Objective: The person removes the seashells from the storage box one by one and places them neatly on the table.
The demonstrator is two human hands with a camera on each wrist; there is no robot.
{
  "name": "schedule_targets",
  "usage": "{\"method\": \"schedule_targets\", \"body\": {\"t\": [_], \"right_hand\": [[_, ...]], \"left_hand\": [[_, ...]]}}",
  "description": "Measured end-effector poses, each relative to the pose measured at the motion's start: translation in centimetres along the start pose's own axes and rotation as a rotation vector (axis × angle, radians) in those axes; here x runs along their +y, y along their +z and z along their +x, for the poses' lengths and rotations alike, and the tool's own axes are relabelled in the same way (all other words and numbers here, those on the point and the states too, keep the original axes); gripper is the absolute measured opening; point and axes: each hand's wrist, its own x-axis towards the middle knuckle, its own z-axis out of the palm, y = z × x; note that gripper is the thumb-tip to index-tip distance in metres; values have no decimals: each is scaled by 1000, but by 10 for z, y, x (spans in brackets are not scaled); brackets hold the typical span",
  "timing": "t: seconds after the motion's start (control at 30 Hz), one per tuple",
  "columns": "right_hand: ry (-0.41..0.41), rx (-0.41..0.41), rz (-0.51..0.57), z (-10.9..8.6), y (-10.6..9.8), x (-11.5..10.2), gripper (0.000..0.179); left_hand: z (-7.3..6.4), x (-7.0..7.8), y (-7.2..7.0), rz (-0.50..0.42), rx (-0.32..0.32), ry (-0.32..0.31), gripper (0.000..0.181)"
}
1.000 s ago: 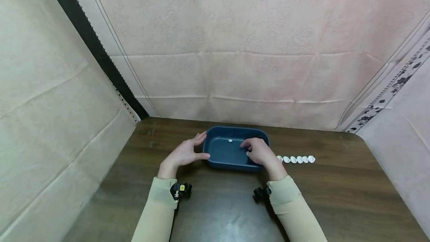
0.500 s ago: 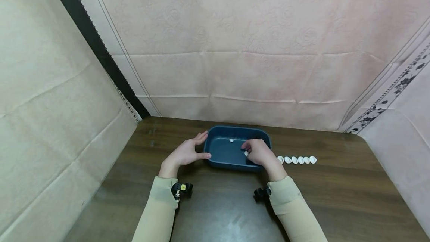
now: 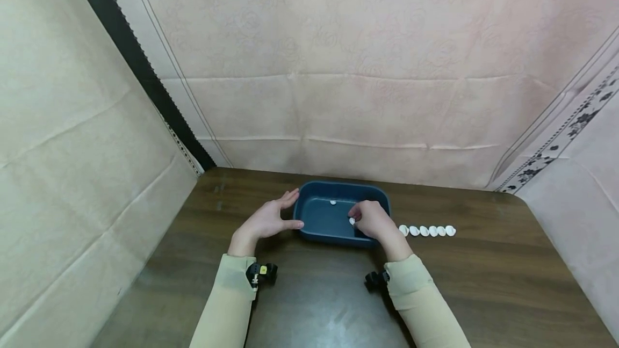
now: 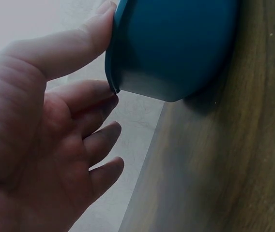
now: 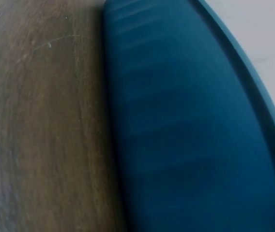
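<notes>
A dark blue rectangular tub (image 3: pixel 319 238) stands on the wooden table, and its outer wall fills much of both wrist views. At its left end, my left hand (image 3: pixel 268 223) touches the rim with thumb and index finger, the other fingers loosely spread, as the left wrist view also shows. My right hand (image 3: pixel 374 220) reaches down inside the tub over its right side. A small round white piece (image 3: pixel 352 221) is pinched at the right fingertips, partly covered by them. Another small white piece (image 3: pixel 332 202) lies on the tub floor near the far wall.
Right of the tub, several white round pieces (image 3: pixel 423 230) lie in a straight row on the brown table (image 3: pixel 483 273), the nearest close to the right wrist. Pale cloth (image 3: pixel 358 111) hangs behind the table and at both sides.
The white piece at my right fingertips has shifted slightly left, and those fingers have drawn in around it. My left hand stays at the rim. The view has shifted a little.
</notes>
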Motion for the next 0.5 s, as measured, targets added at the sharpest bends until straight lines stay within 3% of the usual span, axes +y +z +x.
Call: {"method": "schedule_targets", "body": {"t": [0.5], "right_hand": [[-3,17,-7,-2,4,-1,16]], "left_hand": [[-4,1,1,-15,14,-1,88]]}}
